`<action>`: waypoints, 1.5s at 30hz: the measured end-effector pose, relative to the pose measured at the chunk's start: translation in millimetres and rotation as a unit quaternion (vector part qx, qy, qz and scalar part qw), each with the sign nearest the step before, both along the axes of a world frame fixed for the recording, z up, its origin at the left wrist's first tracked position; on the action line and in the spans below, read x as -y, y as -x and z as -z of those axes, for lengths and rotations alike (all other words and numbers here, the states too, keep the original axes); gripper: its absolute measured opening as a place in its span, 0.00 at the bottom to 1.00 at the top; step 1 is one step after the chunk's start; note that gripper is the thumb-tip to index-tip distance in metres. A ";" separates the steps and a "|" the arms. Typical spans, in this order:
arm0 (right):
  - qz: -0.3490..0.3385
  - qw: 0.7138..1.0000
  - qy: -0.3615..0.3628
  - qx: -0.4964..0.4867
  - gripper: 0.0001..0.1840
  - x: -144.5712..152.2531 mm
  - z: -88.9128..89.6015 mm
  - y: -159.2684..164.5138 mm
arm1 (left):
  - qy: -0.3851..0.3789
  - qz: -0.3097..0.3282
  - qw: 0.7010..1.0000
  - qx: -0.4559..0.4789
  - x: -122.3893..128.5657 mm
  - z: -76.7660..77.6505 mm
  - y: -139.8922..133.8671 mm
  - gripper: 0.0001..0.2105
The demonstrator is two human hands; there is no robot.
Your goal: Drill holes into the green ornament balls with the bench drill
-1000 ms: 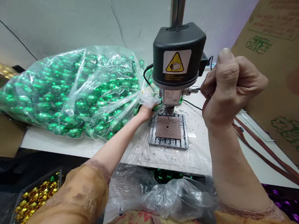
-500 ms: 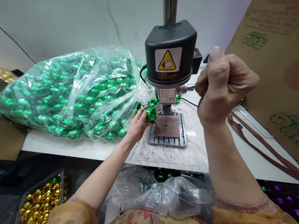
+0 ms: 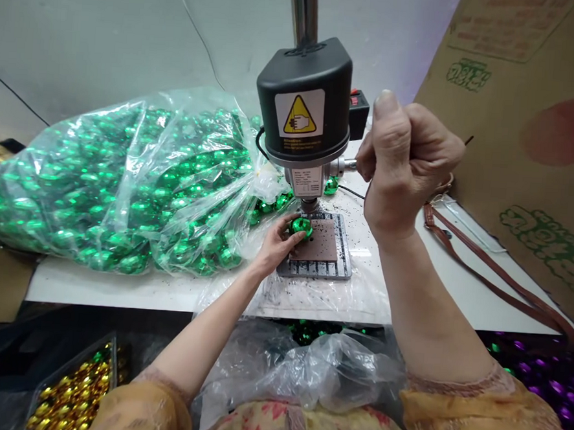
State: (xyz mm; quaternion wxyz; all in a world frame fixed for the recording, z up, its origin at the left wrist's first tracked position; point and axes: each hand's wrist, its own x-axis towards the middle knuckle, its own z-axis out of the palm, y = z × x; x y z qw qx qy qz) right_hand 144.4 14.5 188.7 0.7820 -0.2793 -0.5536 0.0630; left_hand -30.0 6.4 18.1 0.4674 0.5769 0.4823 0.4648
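Note:
Between the thumb and fingers of my left hand is a shiny green faceted ball. The ball sits below the chuck of a small black bench drill press, over the brown board on its slotted metal base. My right hand is closed in a fist at the right of the machine, gripping the feed handle, most of which the fist hides. A big clear plastic bag full of green balls lies left of the drill press, with several loose ones at its mouth.
A cardboard box stands at the right, near a brown leather strap. Dark shavings litter the white table. Below its edge are a bin of gold balls, crumpled clear plastic and purple balls.
My left hand has brought the green ball right, from beside the bag's mouth to over the board under the chuck. My right hand stays on the handle. The whole view has shifted slightly.

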 end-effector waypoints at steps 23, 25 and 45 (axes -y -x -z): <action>-0.042 0.998 -0.015 -0.035 0.29 -30.5 -17.2 0.7 | -0.042 -0.027 0.996 -0.068 -0.5 4.7 -11.5 0.30; -0.060 0.997 -0.001 -0.041 0.29 -40.0 -20.7 0.3 | -0.044 -0.032 0.996 -0.069 -0.2 4.4 -14.3 0.29; -0.075 0.997 -0.002 -0.034 0.29 -47.5 -25.6 0.2 | -0.130 -0.075 0.971 -0.186 4.2 9.8 -18.8 0.25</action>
